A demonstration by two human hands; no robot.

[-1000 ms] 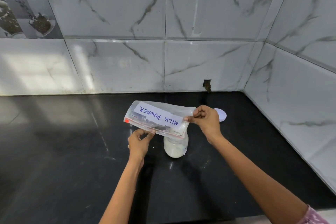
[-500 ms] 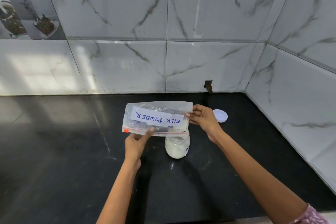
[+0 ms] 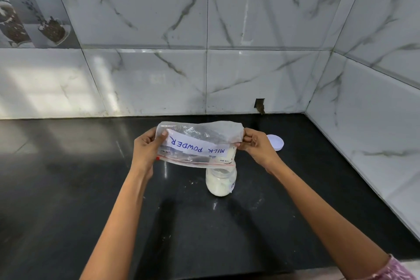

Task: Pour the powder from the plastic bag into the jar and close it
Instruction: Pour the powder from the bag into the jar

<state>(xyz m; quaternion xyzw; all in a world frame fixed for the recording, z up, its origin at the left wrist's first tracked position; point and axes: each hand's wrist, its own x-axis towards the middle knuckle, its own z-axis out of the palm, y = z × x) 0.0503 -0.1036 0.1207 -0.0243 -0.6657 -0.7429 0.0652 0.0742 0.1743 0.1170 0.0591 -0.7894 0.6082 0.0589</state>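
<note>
A clear zip plastic bag (image 3: 200, 143) with an upside-down "MILK POWDER" label hangs in the air, zip edge downward. My left hand (image 3: 146, 151) grips its left end and my right hand (image 3: 255, 146) pinches its right end. Some white powder sits in the bag's lower right corner, directly above the mouth of a small glass jar (image 3: 220, 182). The jar stands uncovered on the black counter and is largely full of white powder. Its white lid (image 3: 276, 142) lies flat on the counter behind my right hand.
The black stone counter (image 3: 91, 188) ends at marble-tiled walls behind and to the right, forming a corner at the back right. A small dark hole (image 3: 260, 104) sits at the base of the back wall. A few powder specks lie near the jar.
My left hand moved from under the bag's zip edge up to grip its left end. The bag has risen a little and now hangs more upright over the jar.
</note>
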